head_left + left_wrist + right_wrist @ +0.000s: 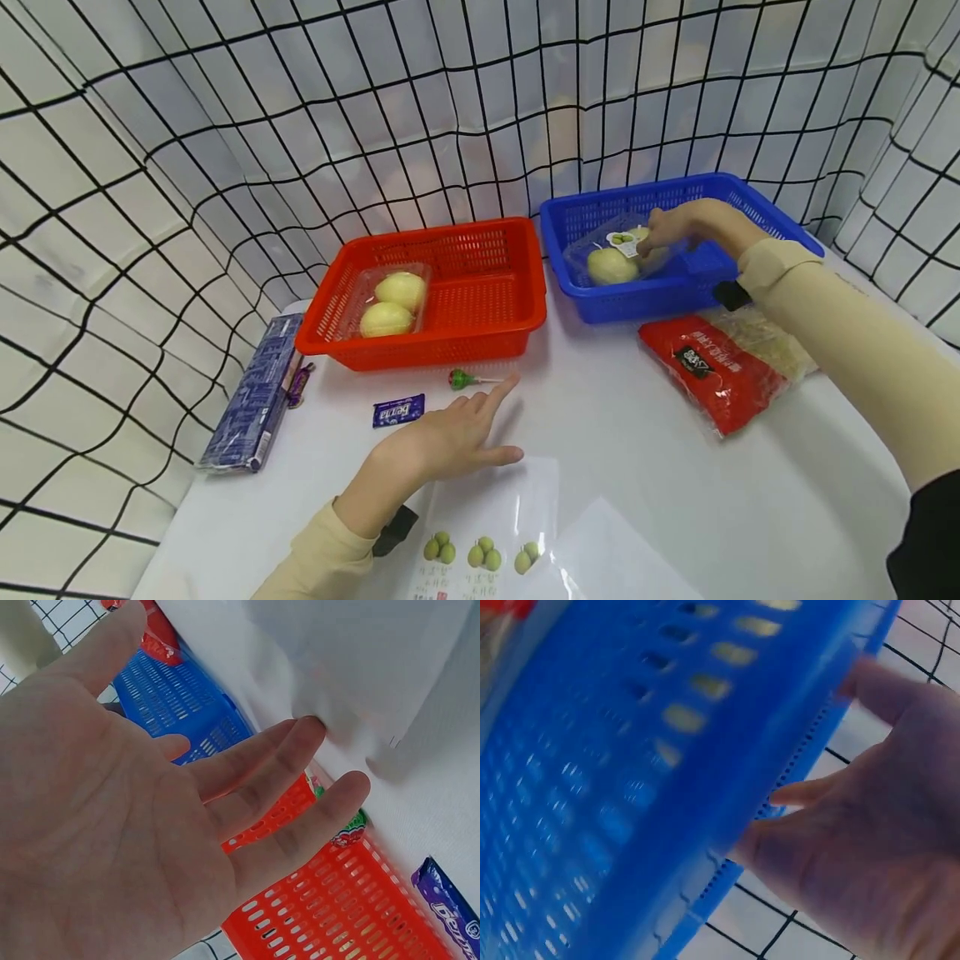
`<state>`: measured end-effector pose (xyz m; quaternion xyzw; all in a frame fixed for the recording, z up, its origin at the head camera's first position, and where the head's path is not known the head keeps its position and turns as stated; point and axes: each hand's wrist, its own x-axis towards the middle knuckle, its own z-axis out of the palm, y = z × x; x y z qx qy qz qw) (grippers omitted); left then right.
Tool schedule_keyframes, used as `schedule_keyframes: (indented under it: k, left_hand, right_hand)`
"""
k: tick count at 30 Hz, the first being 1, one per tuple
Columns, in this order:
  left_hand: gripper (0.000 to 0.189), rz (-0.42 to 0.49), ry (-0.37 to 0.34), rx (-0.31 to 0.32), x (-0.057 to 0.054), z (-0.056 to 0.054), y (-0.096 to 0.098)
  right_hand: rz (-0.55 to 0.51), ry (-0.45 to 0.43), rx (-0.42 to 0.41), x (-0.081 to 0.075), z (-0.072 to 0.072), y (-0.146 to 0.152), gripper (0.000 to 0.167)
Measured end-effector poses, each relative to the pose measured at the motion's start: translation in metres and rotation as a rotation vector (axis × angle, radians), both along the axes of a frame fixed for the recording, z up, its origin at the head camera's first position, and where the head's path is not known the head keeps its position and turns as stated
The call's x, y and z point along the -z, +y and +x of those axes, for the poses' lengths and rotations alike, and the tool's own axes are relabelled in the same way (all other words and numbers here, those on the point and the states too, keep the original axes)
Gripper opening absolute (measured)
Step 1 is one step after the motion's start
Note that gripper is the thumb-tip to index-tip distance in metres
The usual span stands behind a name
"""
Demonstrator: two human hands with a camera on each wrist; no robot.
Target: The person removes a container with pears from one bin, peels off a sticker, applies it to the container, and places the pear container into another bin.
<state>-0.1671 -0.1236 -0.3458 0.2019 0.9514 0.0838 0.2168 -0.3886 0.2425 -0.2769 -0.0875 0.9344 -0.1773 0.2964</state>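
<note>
My right hand (686, 227) reaches down into the blue basket (637, 302) and grips the right side of a clear fruit pack (613, 265). Pale yellow fruits show through the pack, and a white label with a green fruit picture is on top. From the right wrist, the basket wall hides the pack and some fingertips of that hand (862, 817). My left hand (450, 437) hovers over the white table with fingers spread, holding nothing. Near its index finger lies a green and red lollipop (460, 379); a purple-blue wrapped bar (399, 411) is to its left.
The red basket (427, 350) holds another clear pack of pale yellow fruits (386, 319). A red food bag (712, 367) lies before the blue basket. At left are a blue-patterned package (255, 400) and a purple candy (299, 385). Printed plastic bags (495, 508) lie in front; black netting stands behind.
</note>
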Motion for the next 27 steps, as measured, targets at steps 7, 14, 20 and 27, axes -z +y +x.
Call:
schedule_keyframes:
  k: [7,14,20,27]
  left_hand:
    - [0.094,0.002,0.01,0.011,0.0,0.001,-0.002]
    - [0.092,-0.012,0.015,0.012,-0.002,0.0,-0.003]
    - [0.09,-0.007,0.001,0.015,-0.004,0.001,-0.003]
    - [0.089,-0.015,0.004,0.019,-0.003,0.004,-0.002]
  right_hand:
    - [0.145,0.05,-0.034,0.01,0.004,-0.024,0.122]
    - [0.086,0.065,-0.08,0.015,-0.009,-0.016,0.128]
    - [-0.032,0.042,-0.148,0.013,-0.012,0.0,0.122]
    - [-0.071,-0.044,-0.191,0.01,-0.016,-0.006,0.121]
